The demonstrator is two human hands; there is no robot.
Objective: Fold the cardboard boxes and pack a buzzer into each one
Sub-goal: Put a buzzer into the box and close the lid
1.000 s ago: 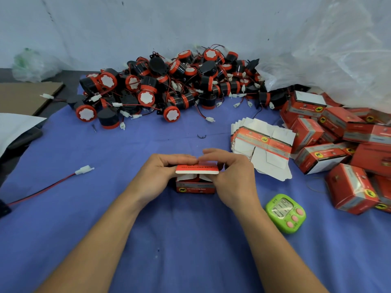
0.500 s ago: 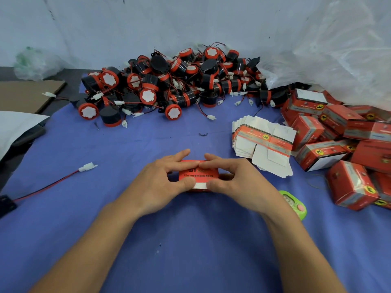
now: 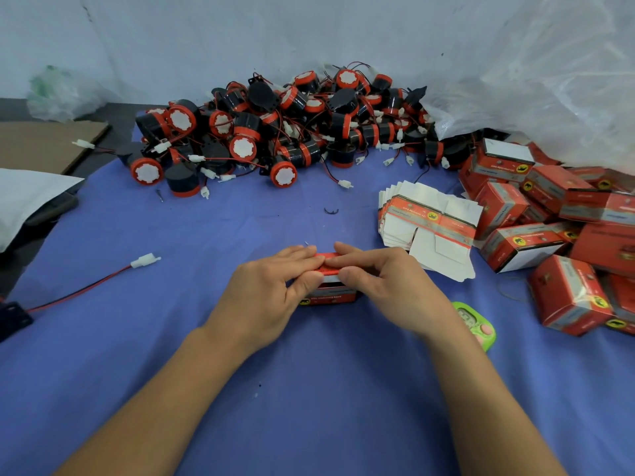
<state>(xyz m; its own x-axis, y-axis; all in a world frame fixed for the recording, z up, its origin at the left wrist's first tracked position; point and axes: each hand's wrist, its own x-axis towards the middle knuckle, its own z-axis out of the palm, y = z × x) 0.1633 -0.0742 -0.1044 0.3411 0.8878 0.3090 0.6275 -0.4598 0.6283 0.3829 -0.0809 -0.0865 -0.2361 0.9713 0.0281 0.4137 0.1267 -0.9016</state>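
Both hands meet at the middle of the bench: the left hand (image 3: 271,297) and right hand (image 3: 388,290) each grip a small red box (image 3: 331,297), fingers laid over its top with the tips almost touching, thumbs pressed against its near side, where a white flap edge shows between them. The box stands on the blue cloth of the bench (image 3: 309,389), largely covered by the hands, so whether a buzzer is inside cannot be told. At 12 o'clock from the box, against the wall, lies a big heap of black-and-red buzzers (image 3: 275,132) with red-and-black leads and white plugs. At 2 o'clock, near the right hand, sits a fanned stack of flat unfolded boxes (image 3: 426,221); further out at 3 o'clock is a jumble of folded red boxes (image 3: 567,235), under a crumpled clear plastic bag (image 3: 549,80). A green timer (image 3: 476,324) lies at 4 o'clock, partly hidden behind the right wrist. At 9 o'clock a loose lead with a white plug (image 3: 146,261) runs across the cloth, and at 10 o'clock a brown cardboard sheet (image 3: 44,142) lies beyond the cloth's edge.
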